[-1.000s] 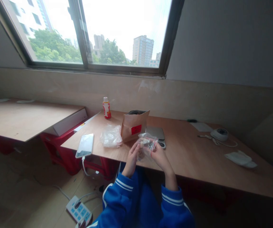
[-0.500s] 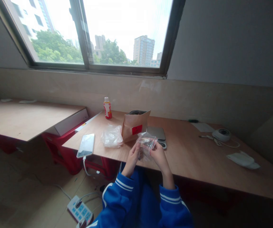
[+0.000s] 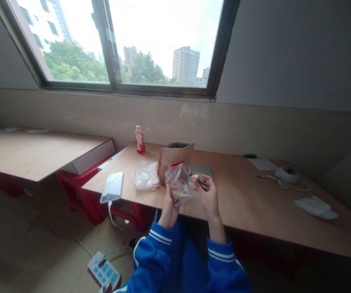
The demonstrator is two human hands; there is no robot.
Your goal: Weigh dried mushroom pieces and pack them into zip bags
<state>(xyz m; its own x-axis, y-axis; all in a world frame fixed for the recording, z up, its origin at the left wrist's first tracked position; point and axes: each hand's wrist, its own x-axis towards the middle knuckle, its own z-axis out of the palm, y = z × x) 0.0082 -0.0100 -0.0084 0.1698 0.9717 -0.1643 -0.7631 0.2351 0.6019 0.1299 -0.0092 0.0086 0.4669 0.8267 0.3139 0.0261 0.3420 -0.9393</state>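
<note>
My left hand (image 3: 170,209) is closed on a clear zip bag (image 3: 177,177), which has some brownish pieces in its lower part. Pinched in the fingers of my right hand (image 3: 208,195), just right of the bag, are a few pale brown, dried-looking pieces (image 3: 198,178); their kind is not clear. Behind the zip bag stands an open brown paper pouch (image 3: 175,154) with a red label, partly covered by the bag. A flat grey scale (image 3: 204,169) lies beside the pouch, its front hidden by my right hand.
Left of the pouch lies a stack of clear plastic bags (image 3: 145,175). A phone (image 3: 112,187) on a charging cable sits at the table's left edge, and a drink bottle (image 3: 139,139) stands behind. To the right are a white camera (image 3: 286,174) and crumpled tissue (image 3: 316,207).
My right hand has let go of the zip bag's edge and now holds pale brown pieces beside it. The bag, in my left hand, has shifted slightly left and stands more upright.
</note>
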